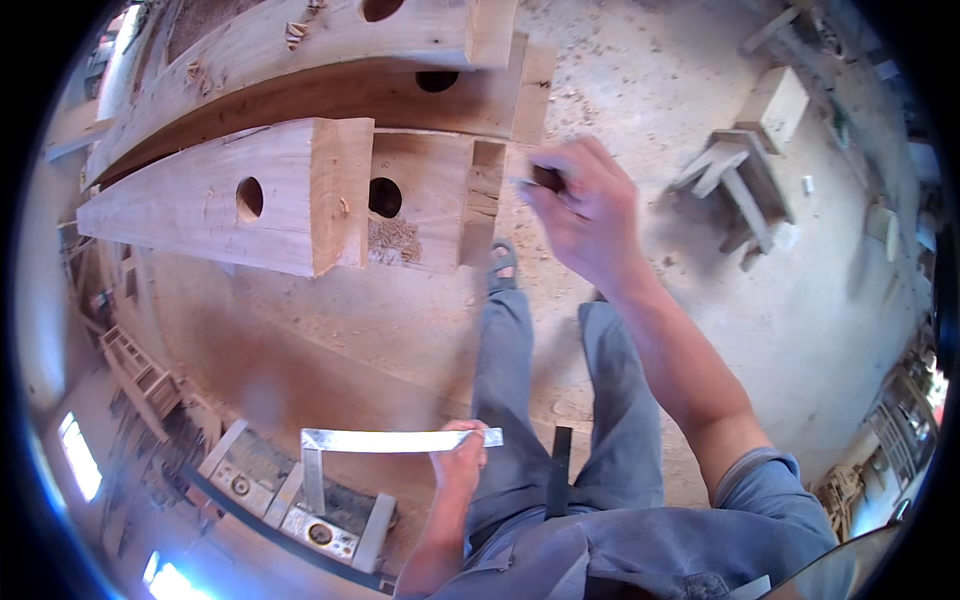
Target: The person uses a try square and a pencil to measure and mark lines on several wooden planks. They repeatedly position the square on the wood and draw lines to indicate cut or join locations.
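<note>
Dusty floor (700,330) below; your left hand (459,466) grips a metal square (385,441), your right hand (592,205) curls beside timbers (200,200), contents unclear

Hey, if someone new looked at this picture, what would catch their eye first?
Probably the thick wooden beams with round holes, filling much of the upper left. Next, the shiny L-shaped square held in the left hand, low and left of centre. Then the blurred right hand, raised just right of the beams.
</note>
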Demonstrator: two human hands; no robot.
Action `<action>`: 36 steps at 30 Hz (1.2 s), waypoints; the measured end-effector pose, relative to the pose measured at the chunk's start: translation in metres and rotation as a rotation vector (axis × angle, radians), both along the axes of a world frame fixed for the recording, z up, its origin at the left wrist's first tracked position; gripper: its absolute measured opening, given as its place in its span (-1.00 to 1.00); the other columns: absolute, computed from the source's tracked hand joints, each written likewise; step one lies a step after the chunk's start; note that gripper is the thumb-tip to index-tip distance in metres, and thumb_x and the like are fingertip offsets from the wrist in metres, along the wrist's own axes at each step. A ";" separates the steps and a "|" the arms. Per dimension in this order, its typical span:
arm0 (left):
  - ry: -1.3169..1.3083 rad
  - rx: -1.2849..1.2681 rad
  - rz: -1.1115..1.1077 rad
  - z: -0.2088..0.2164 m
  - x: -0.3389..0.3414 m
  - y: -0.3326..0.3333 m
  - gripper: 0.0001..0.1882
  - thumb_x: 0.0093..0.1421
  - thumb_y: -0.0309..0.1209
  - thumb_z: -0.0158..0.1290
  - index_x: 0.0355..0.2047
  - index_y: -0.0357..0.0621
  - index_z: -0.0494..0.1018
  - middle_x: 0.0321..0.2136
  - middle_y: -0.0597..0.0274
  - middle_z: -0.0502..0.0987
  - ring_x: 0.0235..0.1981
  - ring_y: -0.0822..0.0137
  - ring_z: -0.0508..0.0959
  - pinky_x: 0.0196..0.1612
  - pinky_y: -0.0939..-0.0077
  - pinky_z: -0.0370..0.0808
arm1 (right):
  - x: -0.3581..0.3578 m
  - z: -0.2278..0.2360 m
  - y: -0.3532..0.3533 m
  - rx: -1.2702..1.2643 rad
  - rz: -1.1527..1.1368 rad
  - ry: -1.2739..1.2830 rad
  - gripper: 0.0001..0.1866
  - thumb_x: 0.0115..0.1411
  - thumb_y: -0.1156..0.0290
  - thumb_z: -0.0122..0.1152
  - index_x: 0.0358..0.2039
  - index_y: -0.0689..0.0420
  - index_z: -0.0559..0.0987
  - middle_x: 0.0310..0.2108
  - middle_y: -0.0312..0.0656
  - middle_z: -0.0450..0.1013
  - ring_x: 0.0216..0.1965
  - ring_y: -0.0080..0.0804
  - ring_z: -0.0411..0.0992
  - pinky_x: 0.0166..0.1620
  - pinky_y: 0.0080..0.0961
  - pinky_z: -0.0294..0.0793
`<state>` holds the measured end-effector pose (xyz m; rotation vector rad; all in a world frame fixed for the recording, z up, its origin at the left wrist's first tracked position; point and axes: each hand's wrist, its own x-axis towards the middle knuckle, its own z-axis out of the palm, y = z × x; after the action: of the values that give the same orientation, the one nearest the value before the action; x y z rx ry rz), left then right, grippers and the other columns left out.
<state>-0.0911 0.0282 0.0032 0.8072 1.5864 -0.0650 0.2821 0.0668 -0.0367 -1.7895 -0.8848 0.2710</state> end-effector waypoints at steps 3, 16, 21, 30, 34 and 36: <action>-0.041 0.042 -0.014 0.015 0.007 0.015 -0.90 0.19 -0.62 0.03 -0.27 -0.32 0.36 -0.47 0.13 0.51 -0.69 0.52 0.37 -0.68 0.62 0.31 | 0.012 0.023 0.049 -0.046 0.043 -0.131 -0.76 -0.02 0.56 0.31 -0.30 0.17 0.50 -0.38 -0.16 0.42 -0.40 -0.15 0.45 -0.33 -0.32 0.47; -0.100 0.099 0.205 0.046 0.002 0.039 -0.90 0.13 -0.60 0.01 -0.32 -0.30 0.38 -0.56 0.19 0.42 -0.72 0.50 0.32 -0.67 0.60 0.26 | 0.007 0.038 0.064 -0.391 0.099 -0.040 -0.92 0.11 0.51 0.21 -0.39 0.23 0.51 -0.37 0.03 0.45 -0.34 0.04 0.48 -0.26 -0.23 0.50; -0.124 0.082 0.231 0.059 -0.008 0.049 -0.83 0.11 -0.60 -0.01 -0.25 -0.31 0.36 -0.37 0.10 0.51 -0.69 0.51 0.33 -0.66 0.62 0.28 | -0.004 0.046 0.050 -0.406 -0.012 -0.202 -0.87 0.13 0.44 0.22 -0.31 0.20 0.54 -0.30 0.06 0.46 -0.32 0.12 0.48 -0.26 -0.13 0.50; -0.224 0.283 0.162 0.064 0.016 0.078 -0.81 0.13 -0.59 0.02 -0.22 -0.24 0.36 -0.31 0.05 0.51 -0.68 0.50 0.33 -0.68 0.64 0.27 | -0.004 0.038 0.064 -0.260 0.109 -0.125 -0.91 0.13 0.47 0.20 -0.33 0.12 0.56 -0.29 -0.07 0.45 -0.32 -0.03 0.51 -0.25 -0.17 0.52; -0.248 0.352 0.181 0.077 0.043 0.090 -0.80 0.14 -0.58 0.03 -0.21 -0.19 0.35 -0.26 0.02 0.49 -0.67 0.50 0.31 -0.68 0.66 0.27 | 0.005 0.036 0.060 -0.315 0.121 -0.178 -0.83 0.10 0.57 0.15 -0.26 0.15 0.55 -0.29 -0.03 0.43 -0.34 -0.01 0.50 -0.26 -0.21 0.52; -0.247 0.411 0.179 0.086 0.055 0.099 -0.80 0.15 -0.58 0.03 -0.20 -0.18 0.35 -0.23 0.01 0.49 -0.66 0.50 0.31 -0.68 0.67 0.27 | -0.053 0.043 0.029 -0.441 0.353 -0.117 -0.79 0.07 0.56 0.12 -0.23 0.13 0.51 -0.27 -0.02 0.40 -0.38 0.03 0.49 -0.29 -0.15 0.51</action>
<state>-0.0365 0.1272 0.0893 0.9434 1.4462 0.4872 0.2294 0.0959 0.0062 -2.0577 -1.3030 0.6323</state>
